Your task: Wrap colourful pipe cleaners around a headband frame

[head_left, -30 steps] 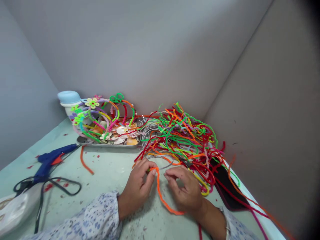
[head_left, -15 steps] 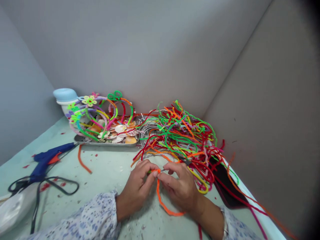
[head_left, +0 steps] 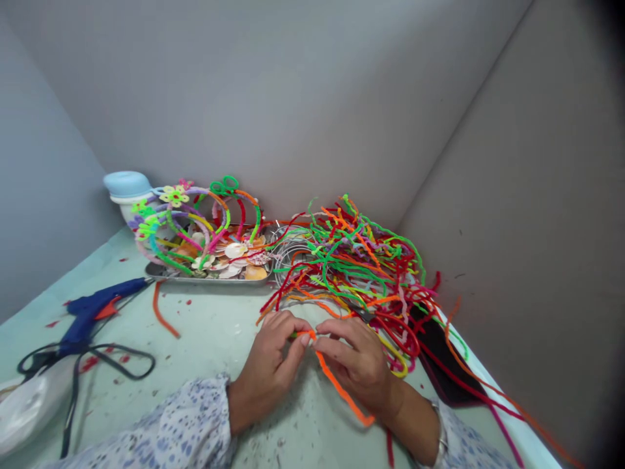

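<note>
My left hand [head_left: 271, 358] pinches one end of an orange pipe cleaner [head_left: 342, 389] between thumb and forefinger, with a bit of green showing at the grip. My right hand [head_left: 359, 365] is closed around the same spot, its thumb and fingertips at the orange bend just beside the left thumb. From there the loose orange length slants down to the right under the right palm, its tip near the wrist. Whatever core lies inside the pinch is hidden by the fingers.
Beyond my hands lies a tangled heap of coloured pipe cleaners [head_left: 361, 254], with wire hoops [head_left: 288, 260] beside it. Decorated headbands [head_left: 195, 212] stand on a metal tray [head_left: 215, 281] of shells. A blue glue gun [head_left: 85, 316] lies left; a dark phone [head_left: 446, 368] lies right.
The orange pipe cleaner's loose length has swung from a hanging curve to a straighter slant toward the right. My right fingers have shifted slightly and opened a little; my left hand keeps its pinch.
</note>
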`<state>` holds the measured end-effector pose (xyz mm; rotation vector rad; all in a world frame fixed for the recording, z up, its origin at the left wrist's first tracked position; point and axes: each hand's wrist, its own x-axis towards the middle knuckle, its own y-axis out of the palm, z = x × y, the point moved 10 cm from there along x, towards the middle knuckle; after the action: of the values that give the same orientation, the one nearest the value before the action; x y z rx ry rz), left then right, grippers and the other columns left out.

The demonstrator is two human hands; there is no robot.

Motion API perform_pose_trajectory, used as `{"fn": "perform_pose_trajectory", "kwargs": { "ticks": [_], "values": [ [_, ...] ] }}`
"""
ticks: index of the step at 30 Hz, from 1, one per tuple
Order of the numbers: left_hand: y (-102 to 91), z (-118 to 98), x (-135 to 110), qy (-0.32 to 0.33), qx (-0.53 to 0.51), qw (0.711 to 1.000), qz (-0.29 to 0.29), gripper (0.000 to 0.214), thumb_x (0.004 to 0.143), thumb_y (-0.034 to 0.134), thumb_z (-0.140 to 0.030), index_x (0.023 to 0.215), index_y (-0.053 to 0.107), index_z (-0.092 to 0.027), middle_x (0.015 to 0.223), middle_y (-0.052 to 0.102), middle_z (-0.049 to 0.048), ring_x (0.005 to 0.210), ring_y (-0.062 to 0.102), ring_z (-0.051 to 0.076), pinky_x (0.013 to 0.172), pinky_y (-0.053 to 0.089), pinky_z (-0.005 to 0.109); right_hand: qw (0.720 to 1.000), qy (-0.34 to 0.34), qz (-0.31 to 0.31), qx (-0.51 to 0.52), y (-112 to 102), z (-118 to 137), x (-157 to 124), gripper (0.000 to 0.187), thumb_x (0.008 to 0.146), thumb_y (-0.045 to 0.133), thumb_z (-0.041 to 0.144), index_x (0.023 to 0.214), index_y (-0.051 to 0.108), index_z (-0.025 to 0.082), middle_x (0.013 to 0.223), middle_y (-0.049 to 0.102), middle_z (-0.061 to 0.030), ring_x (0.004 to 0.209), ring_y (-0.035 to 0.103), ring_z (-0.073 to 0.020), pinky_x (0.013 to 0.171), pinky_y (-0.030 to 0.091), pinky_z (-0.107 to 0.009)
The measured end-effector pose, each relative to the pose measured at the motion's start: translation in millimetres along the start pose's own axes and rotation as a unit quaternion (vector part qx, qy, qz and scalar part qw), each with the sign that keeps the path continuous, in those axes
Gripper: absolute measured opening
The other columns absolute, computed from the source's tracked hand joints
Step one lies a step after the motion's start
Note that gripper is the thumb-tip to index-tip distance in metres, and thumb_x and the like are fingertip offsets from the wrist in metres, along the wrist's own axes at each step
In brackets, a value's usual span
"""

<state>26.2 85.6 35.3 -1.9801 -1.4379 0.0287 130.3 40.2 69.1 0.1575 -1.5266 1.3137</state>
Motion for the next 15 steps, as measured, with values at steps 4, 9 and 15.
{"fn": "perform_pose_trajectory", "kwargs": {
  "ticks": [4,9,15],
  "values": [
    [-0.9,-1.5,-1.1,0.001,0.008,1.000,-0.002,0.018,0.094,0.042,-0.026,0.089,0.058,-0.019,0.084,0.057,0.0036,0.084,0.052,0.020,0.080,0.037,0.034,1.000,-0.010,0.008,0.013,-0.2,0.9,1.5,0.020,0.088,0.053,0.012,0.101,0.062,0.024,0.094,0.069,-0.0050,0.081,0.063,-0.0167,0.066,0.046,-0.029],
    [-0.4,-2.3,-0.6,-0.005,0.006,1.000,0.003,0.019,0.094,0.042,-0.026,0.089,0.059,-0.019,0.084,0.058,0.0034,0.084,0.052,0.020,0.080,0.037,0.034,1.000,-0.001,0.003,0.000,0.9,-0.2,1.6,0.020,0.088,0.053,0.011,0.101,0.062,0.024,0.092,0.069,-0.0045,0.080,0.062,-0.0163,0.066,0.046,-0.029],
    [0.2,-4.9,0.2,0.003,0.002,1.000,0.010,0.020,0.094,0.042,-0.026,0.088,0.059,-0.019,0.083,0.058,0.0032,0.083,0.052,0.019,0.079,0.037,0.034,0.999,-0.004,0.012,-0.043,5.6,0.2,-0.4,0.021,0.088,0.056,0.011,0.105,0.061,0.022,0.090,0.069,-0.0054,0.078,0.062,-0.0172,0.066,0.045,-0.030]
  ]
}}
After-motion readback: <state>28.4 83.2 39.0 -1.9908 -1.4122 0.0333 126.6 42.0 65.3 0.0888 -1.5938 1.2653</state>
